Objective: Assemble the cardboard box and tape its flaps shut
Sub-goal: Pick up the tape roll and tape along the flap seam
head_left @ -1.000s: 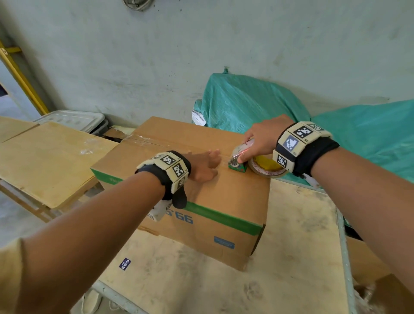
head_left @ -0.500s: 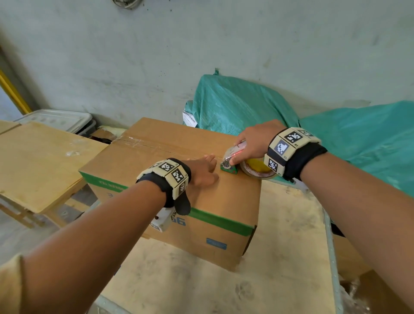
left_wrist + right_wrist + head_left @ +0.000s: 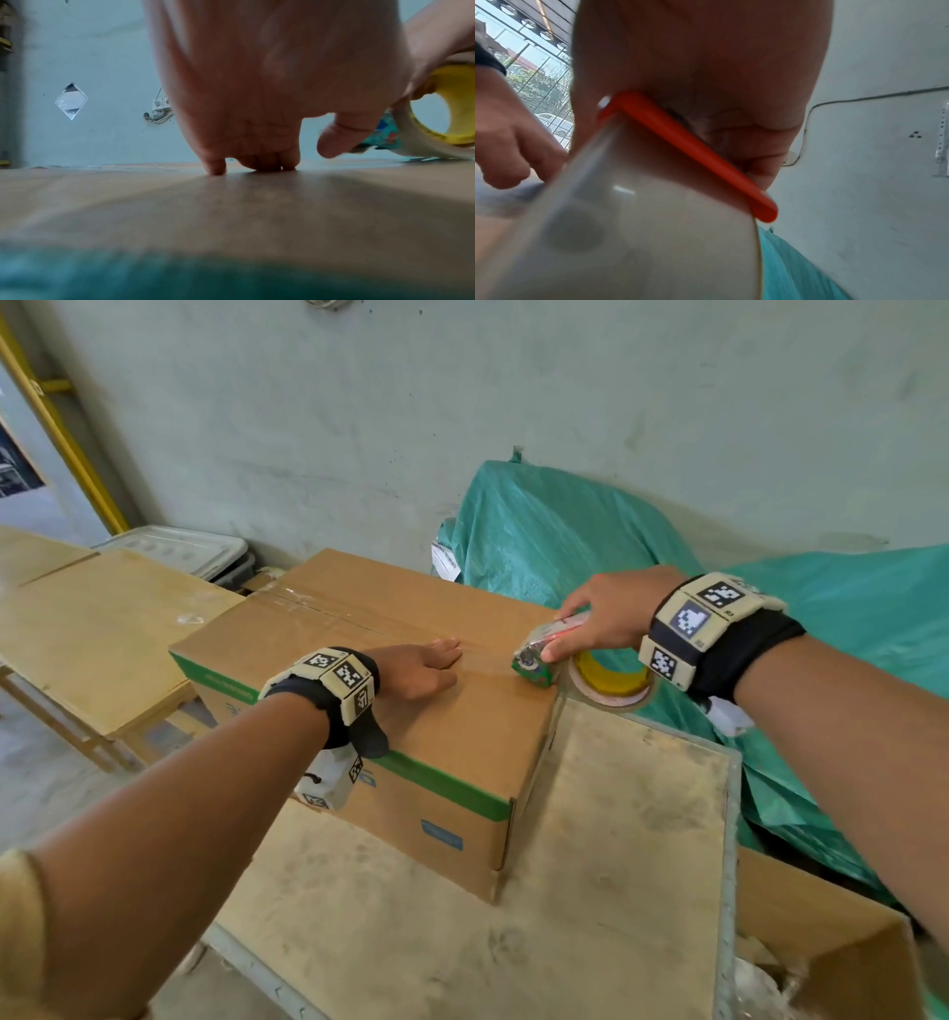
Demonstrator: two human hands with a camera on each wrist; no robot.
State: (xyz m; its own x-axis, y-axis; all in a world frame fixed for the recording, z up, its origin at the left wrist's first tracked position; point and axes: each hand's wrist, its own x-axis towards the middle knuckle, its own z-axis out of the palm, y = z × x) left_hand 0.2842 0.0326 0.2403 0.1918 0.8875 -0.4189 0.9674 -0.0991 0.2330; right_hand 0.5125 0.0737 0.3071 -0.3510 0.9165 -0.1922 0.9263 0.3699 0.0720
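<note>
1. Sitting on the table (image 3: 616, 839), the box (image 3: 359, 629) is showing its long side to the head camera, with its top flaps closed and the seam running from the far left corner toward the near right edge.
2. Lying along that seam, a clear strip of tape (image 3: 493, 662) is reaching from under the left hand (image 3: 416, 672) to the dispenser (image 3: 536, 662).
3. Pressing flat on the box top, the left hand is keeping its fingers straight and close together, tips down on the cardboard in the left wrist view (image 3: 218, 170).
4. Wrapping around the dispenser's handle, the right hand (image 3: 601, 613) is holding it with fingers curled, and its thumb is lying alongside the body.
5. Hanging half past the box's right edge, the dispenser is resting its green nose on the cardboard while the roll (image 3: 611, 683) is already sitting beyond the corner, above the table.
6. Judging from this, the run along the top is nearly finished; the next move is probably calling for the right hand to carry the tape down over the right end face and cut it.
7. Being the nearer one to that edge, the right hand is leading, with the left hand just beside it on the seam, pinning the strip against lifting.
</note>
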